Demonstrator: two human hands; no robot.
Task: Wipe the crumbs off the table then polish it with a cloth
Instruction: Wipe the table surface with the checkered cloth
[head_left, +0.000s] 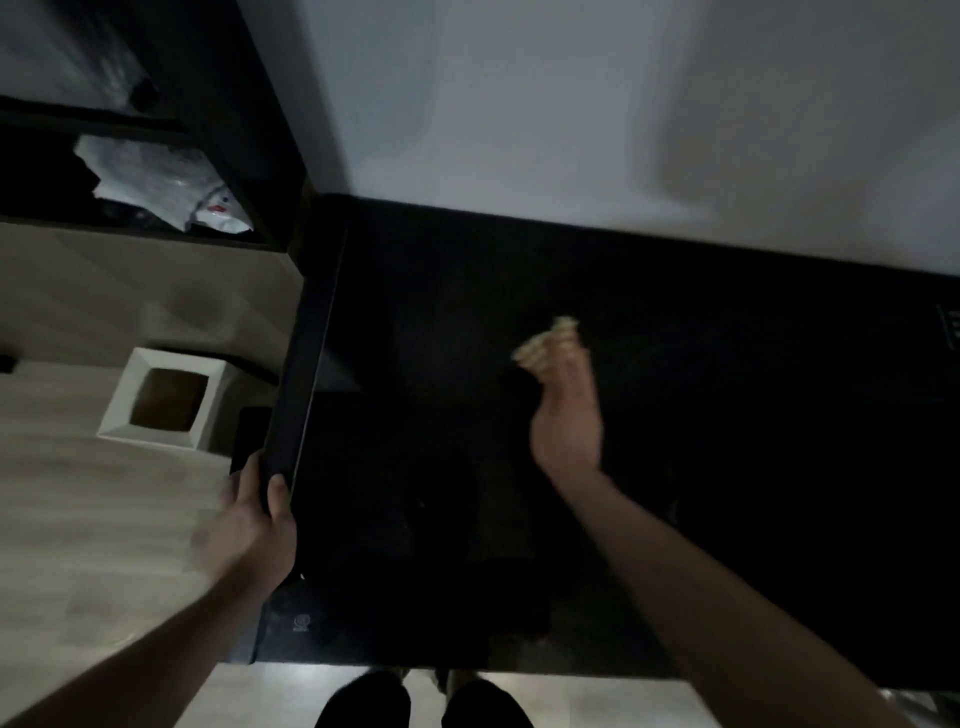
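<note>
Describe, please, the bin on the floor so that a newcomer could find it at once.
Start at the black table and look past its left edge, which the left hand grips. On the pale floor there stands a white square bin, the only open-topped box, brown inside.

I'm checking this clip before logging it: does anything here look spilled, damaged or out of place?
Nothing stands out. The left hand grips the black table's left edge, the right hand holds something pale and blurred, perhaps the cloth, above it. Too dark to see crumbs.
</note>
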